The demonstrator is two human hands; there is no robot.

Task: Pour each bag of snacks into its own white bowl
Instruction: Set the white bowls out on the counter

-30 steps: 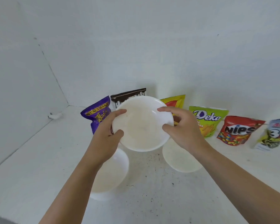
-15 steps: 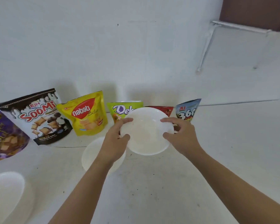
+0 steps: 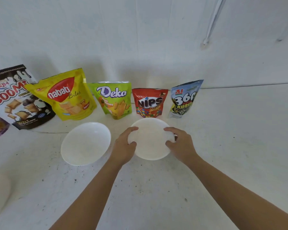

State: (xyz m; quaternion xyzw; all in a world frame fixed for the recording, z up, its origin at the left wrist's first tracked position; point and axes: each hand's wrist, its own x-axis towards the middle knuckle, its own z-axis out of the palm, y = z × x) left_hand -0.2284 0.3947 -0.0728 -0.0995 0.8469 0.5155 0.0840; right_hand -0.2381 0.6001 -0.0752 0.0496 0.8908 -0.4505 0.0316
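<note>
Our left hand [image 3: 123, 146] and right hand [image 3: 181, 143] curl fingers and thumbs round opposite rims of a smooth, round white bowl [image 3: 150, 140]; whether it touches the scuffed, speckled white counter [image 3: 156, 196] we cannot tell. A matching bowl [image 3: 86, 143] sits at its nine o'clock. At twelve stands the glossy red Nips pouch [image 3: 149, 102], rowed with Soomi [image 3: 18, 97], Nabati Bites [image 3: 68, 95], Deka [image 3: 114, 100] and 360 Kuaci [image 3: 184, 98] along the white wall [image 3: 140, 39].

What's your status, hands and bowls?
Left hand, right hand both grip empty white bowl by its rim, before Nips bag. Second empty bowl to its left. Nothing poured; nothing blocking.
</note>
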